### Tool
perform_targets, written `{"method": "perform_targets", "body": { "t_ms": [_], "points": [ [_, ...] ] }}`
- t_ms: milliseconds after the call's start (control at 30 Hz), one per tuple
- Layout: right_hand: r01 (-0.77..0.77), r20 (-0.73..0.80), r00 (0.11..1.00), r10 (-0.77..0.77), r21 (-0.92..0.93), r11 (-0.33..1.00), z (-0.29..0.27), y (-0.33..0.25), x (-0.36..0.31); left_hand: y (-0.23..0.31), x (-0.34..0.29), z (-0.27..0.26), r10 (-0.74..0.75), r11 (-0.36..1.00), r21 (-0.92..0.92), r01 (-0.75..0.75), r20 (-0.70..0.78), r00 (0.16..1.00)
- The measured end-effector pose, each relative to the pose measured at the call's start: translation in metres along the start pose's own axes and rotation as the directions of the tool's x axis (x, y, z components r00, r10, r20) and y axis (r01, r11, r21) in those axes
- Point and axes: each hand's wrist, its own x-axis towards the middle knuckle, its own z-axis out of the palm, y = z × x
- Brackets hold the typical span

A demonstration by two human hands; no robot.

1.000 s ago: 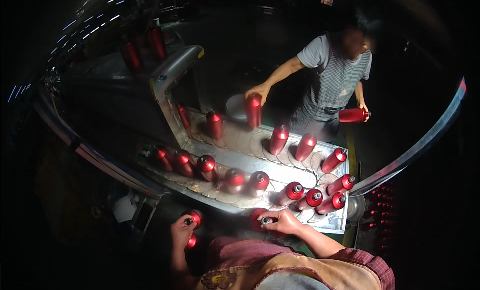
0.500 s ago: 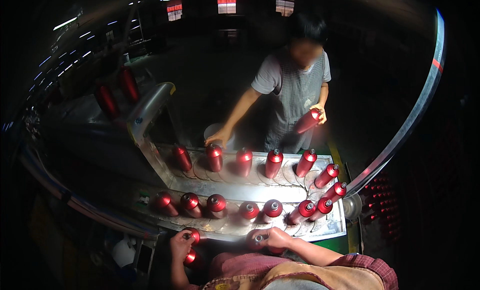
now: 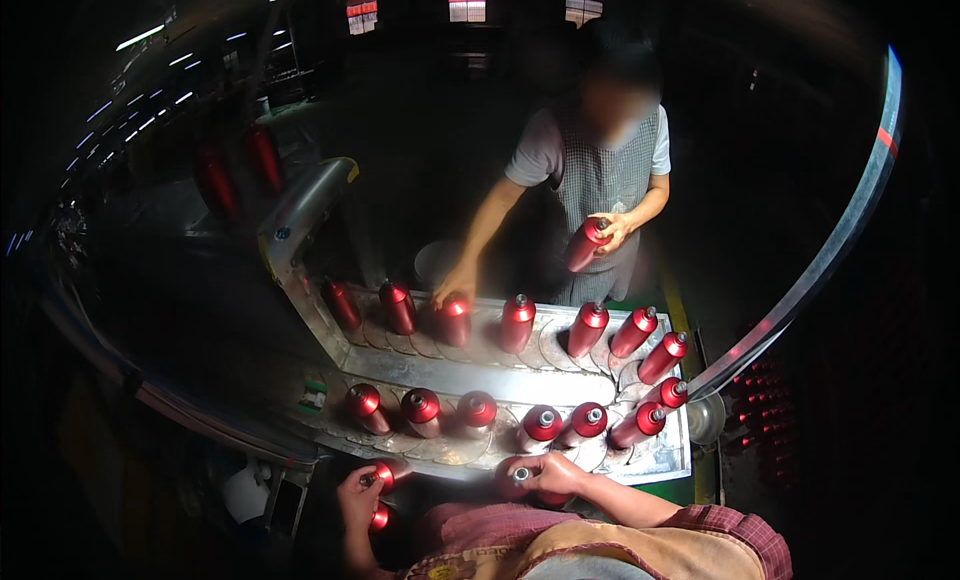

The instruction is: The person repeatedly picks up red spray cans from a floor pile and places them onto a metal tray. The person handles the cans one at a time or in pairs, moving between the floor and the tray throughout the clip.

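Note:
My left hand (image 3: pixel 358 492) is closed at the neck of a red metal bottle (image 3: pixel 394 471) that lies tilted by the near edge of the conveyor. Just below that hand, a second red bottle (image 3: pixel 379 519) shows in part. My right hand (image 3: pixel 552 475) has its fingers wrapped about the top of an upright red bottle (image 3: pixel 510 474), whose bare metal neck points up. Partly hidden under my right hand is another red bottle (image 3: pixel 553 500). Beyond both hands, a near row of red bottles (image 3: pixel 420 408) stands on the looped conveyor (image 3: pixel 480 381).
Across the conveyor a co-worker (image 3: pixel 600 170) holds one red bottle (image 3: pixel 588 244) and touches another (image 3: pixel 455 320) in the far row. A metal rail (image 3: pixel 315 210) rises at left. Many red bottles (image 3: pixel 765 410) stand low at right. A white container (image 3: pixel 246 495) is at lower left.
The near row of bottles has shifted right and the far row left. The co-worker's reaching hand has moved to another bottle, and the held one is lower. My hands have barely moved.

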Motion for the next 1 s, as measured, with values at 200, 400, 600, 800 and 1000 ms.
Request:
{"method": "perform_targets", "body": {
  "t_ms": [200, 400, 600, 800, 1000],
  "points": [
    [0.104, -0.057, 0.992, -0.109, -0.082, 0.991, 0.012, -0.007, 0.016, -0.012, 0.044, -0.028, 0.208, 0.920, 0.354, -0.170, -0.072, 0.976],
    [0.179, -0.048, 0.982, -0.184, -0.088, 0.980, -0.005, -0.010, -0.023, 0.001, 0.022, -0.001, 0.148, 0.915, 0.381, -0.130, -0.017, 0.989],
    [-0.091, -0.104, 0.991, 0.084, -0.063, 0.994, -0.038, 0.026, -0.051, 0.038, -0.018, 0.056, 0.019, 0.990, 0.139, -0.024, 0.034, 0.999],
    [-0.081, -0.167, 0.982, 0.092, 0.073, 0.994, -0.039, 0.085, -0.049, 0.039, -0.006, 0.084, -0.026, 0.990, 0.143, 0.016, 0.063, 0.998],
    [-0.053, -0.239, 0.969, 0.057, 0.027, 0.998, -0.051, 0.113, -0.078, 0.044, 0.015, 0.123, -0.035, 0.994, 0.109, 0.022, 0.116, 0.993]
  ]
}}
